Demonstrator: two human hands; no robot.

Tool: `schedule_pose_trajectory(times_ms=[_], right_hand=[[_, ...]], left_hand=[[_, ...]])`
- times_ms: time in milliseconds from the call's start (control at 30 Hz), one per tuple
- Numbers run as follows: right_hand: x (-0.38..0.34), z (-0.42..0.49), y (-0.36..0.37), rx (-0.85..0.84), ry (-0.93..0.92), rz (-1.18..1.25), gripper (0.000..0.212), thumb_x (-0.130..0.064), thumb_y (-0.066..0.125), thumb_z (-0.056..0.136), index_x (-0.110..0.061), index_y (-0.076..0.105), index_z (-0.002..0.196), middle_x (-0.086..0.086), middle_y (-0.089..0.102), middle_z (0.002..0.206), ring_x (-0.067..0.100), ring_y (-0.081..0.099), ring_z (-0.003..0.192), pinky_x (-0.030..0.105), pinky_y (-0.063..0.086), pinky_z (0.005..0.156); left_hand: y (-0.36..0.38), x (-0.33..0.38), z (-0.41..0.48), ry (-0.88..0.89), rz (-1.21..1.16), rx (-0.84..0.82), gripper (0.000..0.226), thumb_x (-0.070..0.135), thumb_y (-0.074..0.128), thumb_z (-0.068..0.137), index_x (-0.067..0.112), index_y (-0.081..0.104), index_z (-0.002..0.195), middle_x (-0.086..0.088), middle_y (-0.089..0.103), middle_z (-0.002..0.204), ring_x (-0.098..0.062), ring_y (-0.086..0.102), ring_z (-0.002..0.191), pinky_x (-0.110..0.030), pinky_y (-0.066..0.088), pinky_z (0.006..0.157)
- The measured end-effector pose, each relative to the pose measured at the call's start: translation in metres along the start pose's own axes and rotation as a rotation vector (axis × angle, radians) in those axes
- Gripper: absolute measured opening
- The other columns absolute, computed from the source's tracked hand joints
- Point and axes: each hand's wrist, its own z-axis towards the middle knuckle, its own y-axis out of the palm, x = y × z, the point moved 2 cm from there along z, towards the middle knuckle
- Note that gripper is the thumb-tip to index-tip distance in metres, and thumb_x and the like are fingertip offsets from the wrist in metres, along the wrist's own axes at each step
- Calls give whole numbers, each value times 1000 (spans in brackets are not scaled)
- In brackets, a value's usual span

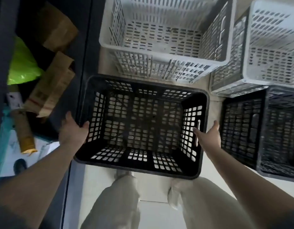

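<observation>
A black plastic lattice basket (134, 167) with nothing inside hangs in front of me above a pale tiled floor. My left hand (71, 129) grips its left rim, thumb hooked over the edge and fingers outside. My right hand (209, 136) holds the right rim by the handle slot, with the thumb inside and the fingers stretched along the outer wall.
A white lattice basket (159, 54) sits just beyond the black one. Another white basket (247, 47) and a second black basket (262, 129) stand to the right. On the left, a dark shelf frame (86, 47) holds cardboard boxes (50, 86) and a green bag (22, 63). My legs (119, 204) are below.
</observation>
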Motion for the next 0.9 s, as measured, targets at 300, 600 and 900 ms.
schedule_pose_trajectory(times_ms=[300,600,900], right_hand=[[41,43,36,14,143,368,16,-12,57,89,-5,62,103,0,59,70,23,57,65,25,54,56],[5,8,-43,93,88,255,22,-18,63,80,-7,68,100,6,65,76,28,65,73,44,55,76],[-102,-100,-220,74,-118,166,14,-14,59,85,-5,65,94,12,58,70,28,55,68,37,44,66]], left_hand=[[40,-17,32,-14,34,25,36,6,45,95,-2,39,129,-35,59,117,-50,57,106,-47,46,86],[-33,2,-36,-25,45,51,31,5,45,94,-3,43,124,-37,60,108,-51,57,101,-50,48,81],[-184,40,-202,-125,-93,184,31,4,47,92,-2,44,123,-34,62,104,-49,60,92,-43,43,66]])
